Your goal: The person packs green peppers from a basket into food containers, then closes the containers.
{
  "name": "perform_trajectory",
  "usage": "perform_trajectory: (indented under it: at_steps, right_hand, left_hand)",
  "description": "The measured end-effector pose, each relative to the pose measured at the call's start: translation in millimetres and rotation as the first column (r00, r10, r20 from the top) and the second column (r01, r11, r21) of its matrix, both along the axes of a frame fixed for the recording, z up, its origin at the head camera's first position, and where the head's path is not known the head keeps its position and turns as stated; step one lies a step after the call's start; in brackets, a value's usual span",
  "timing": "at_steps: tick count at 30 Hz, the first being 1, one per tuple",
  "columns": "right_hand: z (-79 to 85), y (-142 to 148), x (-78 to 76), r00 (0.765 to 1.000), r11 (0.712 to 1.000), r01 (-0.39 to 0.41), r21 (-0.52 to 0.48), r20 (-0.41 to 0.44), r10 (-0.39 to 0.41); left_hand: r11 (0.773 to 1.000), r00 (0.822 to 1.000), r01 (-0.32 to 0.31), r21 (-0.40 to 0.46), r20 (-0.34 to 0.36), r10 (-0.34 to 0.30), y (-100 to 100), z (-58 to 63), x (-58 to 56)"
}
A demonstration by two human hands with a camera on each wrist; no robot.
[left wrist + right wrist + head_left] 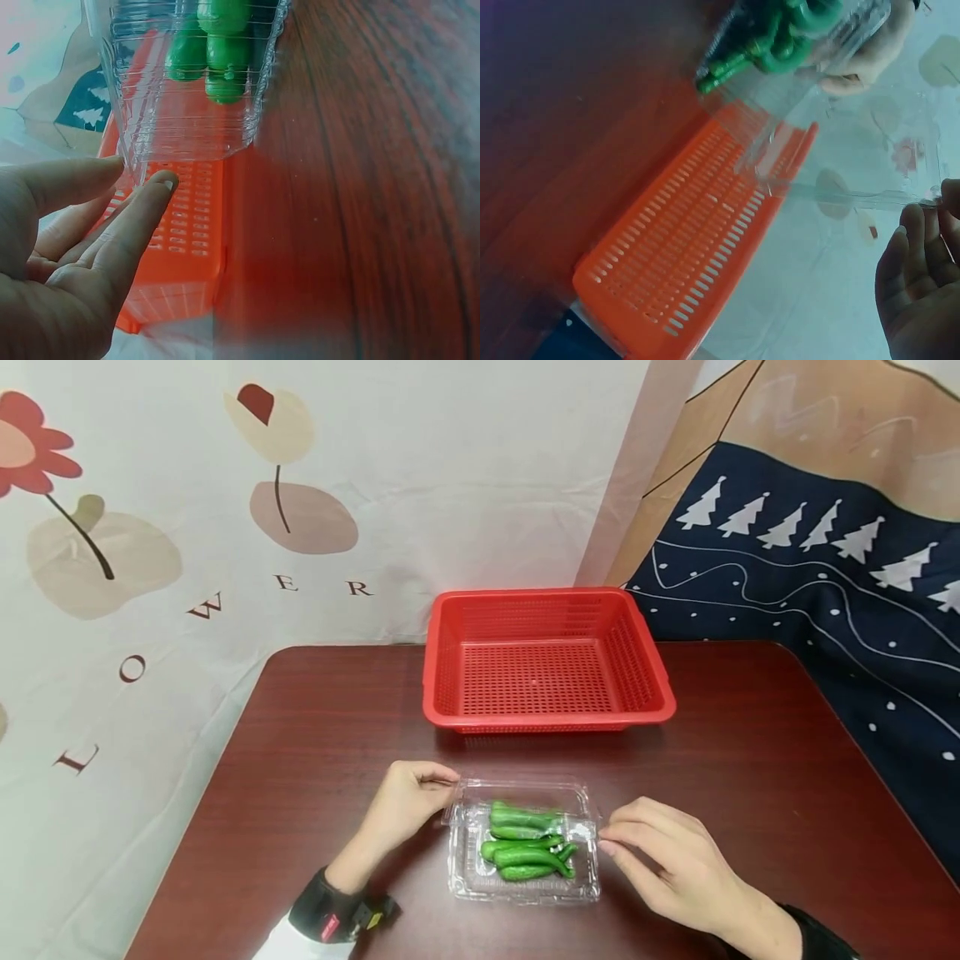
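Note:
A clear plastic clamshell box [467, 878] stands on the table with several long green peppers [528, 857] inside. Its transparent lid [517, 791] is raised at an angle from the base, as the right wrist view also shows. My left hand [411, 802] pinches the lid's left edge between thumb and fingers; in the left wrist view the plastic edge runs between the fingertips [165, 180]. On the other side my right hand [667, 860] pinches a corner of the lid, seen at the fingers [915, 232] in the right wrist view.
A red perforated plastic basket [551, 720] stands behind the box, near the far edge of the dark wooden table [315, 718]. Printed cloth [480, 485] hangs behind the table and along both sides.

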State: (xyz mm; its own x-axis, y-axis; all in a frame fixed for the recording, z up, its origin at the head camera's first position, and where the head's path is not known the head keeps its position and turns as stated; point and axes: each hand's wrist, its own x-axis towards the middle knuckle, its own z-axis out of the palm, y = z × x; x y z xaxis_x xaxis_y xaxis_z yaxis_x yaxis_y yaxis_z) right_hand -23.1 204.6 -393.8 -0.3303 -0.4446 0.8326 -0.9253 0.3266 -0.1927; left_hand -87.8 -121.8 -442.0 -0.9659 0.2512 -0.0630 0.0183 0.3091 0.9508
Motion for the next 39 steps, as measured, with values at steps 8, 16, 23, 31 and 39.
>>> perform_trajectory:
  at_steps: [8,16,23,31,39]
  right_hand:
    - [-5.6,1.8,10.8,0.999,0.997,-0.034,0.067,-0.010,0.034]
    - [-10.9,4.7,18.3,0.997,0.989,-0.063,0.133,0.045,0.058]
    - [-16.5,5.4,19.8,0.997,0.983,-0.082,0.163,0.013,0.081]
    - [-25.2,7.2,25.0,0.996,0.975,-0.063,0.214,0.082,0.046]
    - [-36.3,7.5,30.3,0.995,0.968,-0.036,0.249,0.099,0.011]
  left_hand:
    - [0.999,0.999,0.016,0.049,0.047,-0.018,-5.8,2.9,5.0]
    - [0.985,0.985,0.022,0.172,0.166,-0.051,-18.0,0.2,18.5]
    - [0.979,0.942,0.049,0.200,0.317,-0.112,-26.7,6.4,39.8]
    - [0.973,0.899,0.079,0.217,0.407,-0.164,-28.7,0.8,58.1]
    - [0.957,0.866,0.103,0.270,0.450,-0.220,-25.3,-1.7,67.2]
